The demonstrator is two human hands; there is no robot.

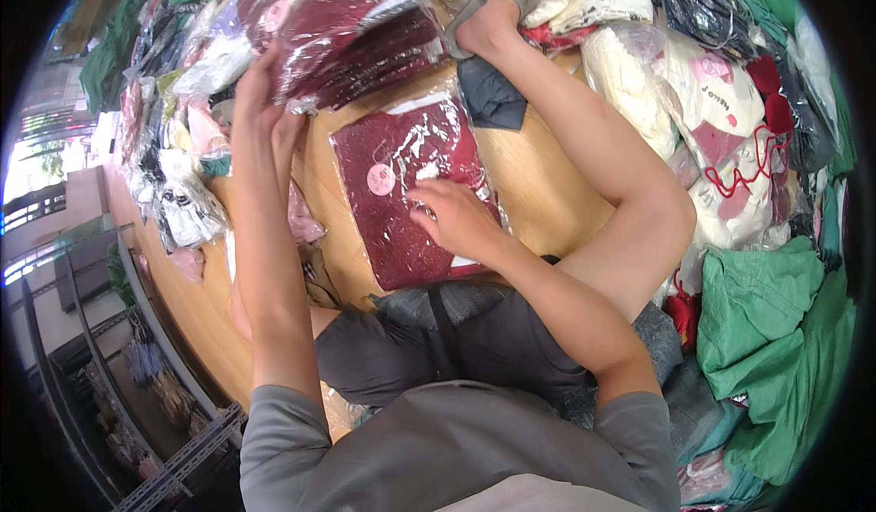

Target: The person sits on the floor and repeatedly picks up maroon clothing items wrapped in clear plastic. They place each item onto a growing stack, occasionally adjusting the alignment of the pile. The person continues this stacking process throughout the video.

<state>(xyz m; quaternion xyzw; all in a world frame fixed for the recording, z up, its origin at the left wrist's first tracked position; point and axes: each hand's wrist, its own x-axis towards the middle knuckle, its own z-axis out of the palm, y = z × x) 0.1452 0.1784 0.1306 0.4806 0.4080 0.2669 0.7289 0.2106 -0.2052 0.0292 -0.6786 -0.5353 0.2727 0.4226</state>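
Observation:
My left hand (pixel 260 81) is at the left edge of a stack of maroon garments in clear plastic bags (pixel 383 51). It touches the bagging there, its fingers mostly hidden by the plastic and blur. Before my lap, a single maroon garment in a clear bag (pixel 360 215) lies flat on the wooden floor, with a round pink sticker (pixel 380 179) on it. Resting on that bag's right half is my right hand (pixel 452 218), its fingers apart and slightly bent, gripping nothing.
Bagged clothes (pixel 187 197) are heaped at the left, and more white bagged garments (pixel 630 83) lie at the right beyond my bent leg (pixel 630 170). A dark folded cloth (pixel 493 92) sits near my sandal (pixel 497 5). Green sacking (pixel 757 320) covers the lower right. Metal racks (pixel 100 329) stand lower left.

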